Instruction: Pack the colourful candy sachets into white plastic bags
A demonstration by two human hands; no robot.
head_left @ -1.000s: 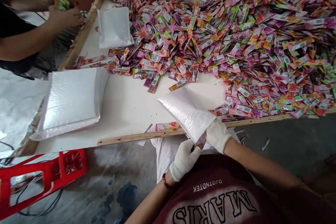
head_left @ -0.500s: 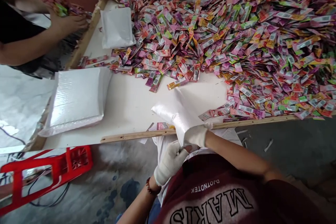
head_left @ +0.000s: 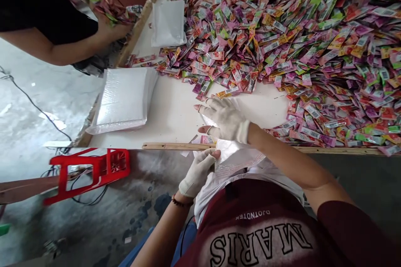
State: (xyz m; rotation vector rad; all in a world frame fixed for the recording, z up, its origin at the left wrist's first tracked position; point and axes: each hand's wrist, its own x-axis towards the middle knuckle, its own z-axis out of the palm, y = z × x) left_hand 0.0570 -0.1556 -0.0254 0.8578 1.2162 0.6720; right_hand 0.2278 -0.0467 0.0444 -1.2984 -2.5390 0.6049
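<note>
My left hand (head_left: 198, 173), in a white glove, pinches the edge of a white padded envelope (head_left: 238, 156) that lies across my lap just below the table's wooden edge strip (head_left: 169, 146). My right hand (head_left: 224, 119), also gloved, hovers flat over the white tabletop (head_left: 175, 112) with its fingers spread and nothing in it. It is close to the near edge of a big heap of colourful sachets (head_left: 297, 46). A single pink sachet (head_left: 207, 139) lies by the table edge under my right hand.
A stack of white padded envelopes (head_left: 123, 100) lies at the table's left end, another envelope (head_left: 169, 23) farther back. Another person's arm (head_left: 62, 50) at the left holds a bundle of sachets (head_left: 109, 10). A red plastic stool (head_left: 90, 173) lies on the floor.
My right hand has let go of the envelope and moved out over the table with fingers spread. The envelope has dropped from above the table to my lap, held by my left hand.
</note>
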